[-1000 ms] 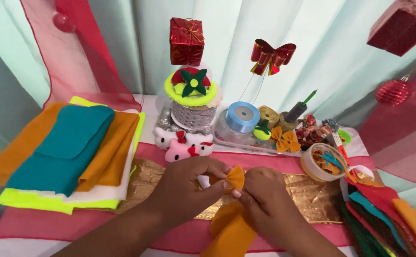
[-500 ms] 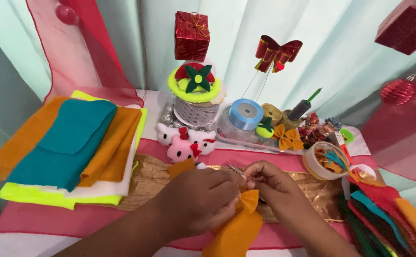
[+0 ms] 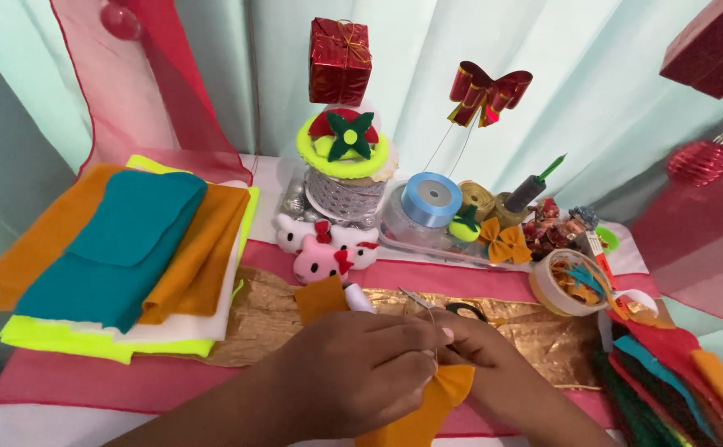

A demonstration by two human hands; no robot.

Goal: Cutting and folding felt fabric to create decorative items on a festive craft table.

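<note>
Two hands meet low in the view over one piece of orange felt (image 3: 427, 406). The left hand (image 3: 361, 368) is curled on top of it, fingertips pressed together on the gathered upper edge, and the right hand (image 3: 481, 352) pinches the same edge from the other side, thumb against forefinger. A thin thread or needle seems to run up from the pinch, but it is too fine to tell which. Below the grip the felt fans out and hangs toward the near edge.

Just behind the grip lie scissors (image 3: 448, 306) on a sheet of gold fabric (image 3: 543, 331), with a second scrap of orange felt (image 3: 320, 298) and a small white spool beside it. Further back from the hands sit two small plush cat toys (image 3: 328, 252), a roll of blue ribbon (image 3: 432, 199) and an orange bow (image 3: 506, 244). Well to the left of the grip lies a stack of felt sheets (image 3: 121, 248) in teal, orange, white and neon yellow. To the right are a tape roll (image 3: 572, 281) and loose felt offcuts (image 3: 676, 372).
</note>
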